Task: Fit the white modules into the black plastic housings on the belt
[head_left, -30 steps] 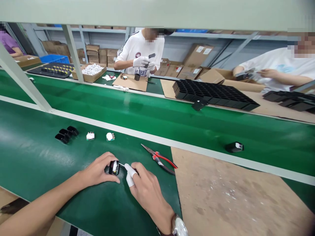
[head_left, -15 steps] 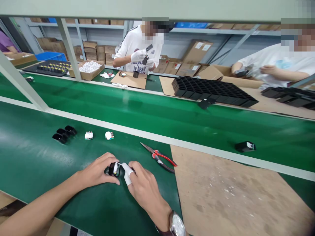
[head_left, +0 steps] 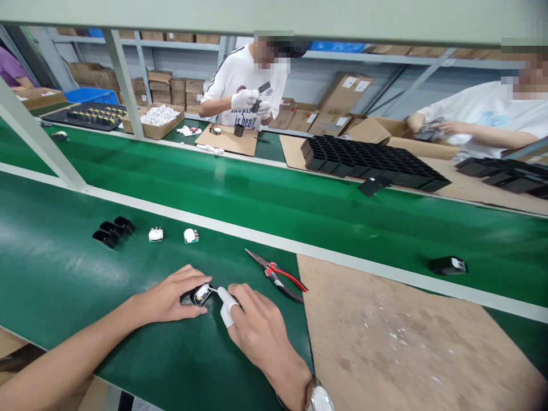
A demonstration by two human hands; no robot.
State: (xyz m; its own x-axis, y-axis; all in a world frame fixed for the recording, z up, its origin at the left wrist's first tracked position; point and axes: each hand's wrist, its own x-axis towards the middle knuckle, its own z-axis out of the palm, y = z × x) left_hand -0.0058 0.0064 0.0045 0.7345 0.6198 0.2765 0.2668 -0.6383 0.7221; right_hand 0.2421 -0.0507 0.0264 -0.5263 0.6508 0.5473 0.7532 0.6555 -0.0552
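My left hand point(head_left: 177, 295) is closed around a small black plastic case point(head_left: 201, 295) lying on the green bench. Its open end faces right and shows a circuit board with a white lump on it. My right hand point(head_left: 257, 325), with white finger cots on its fingertips, pinches a thin pale-tipped tool point(head_left: 214, 289). That tip reaches the case's opening; the rest of the tool is hidden in my fingers. Beyond my hands lie two circuit boards with white lumps, a left one point(head_left: 156, 234) and a right one point(head_left: 190, 236). Red-and-black long-nose pliers point(head_left: 274, 274) rest to the right.
Black empty cases point(head_left: 113, 231) stand at the left. A cardboard sheet point(head_left: 385, 325) covers the bench on my right. Past a pale rail, a green conveyor belt point(head_left: 257, 197) carries a filled black case point(head_left: 447, 265). Across it, co-workers handle parts beside rows of black cases point(head_left: 372, 160).
The filled case and a flat black piece on the belt have shifted right. My right hand has moved slightly right and down. The held case has turned a little, showing more of its opening.
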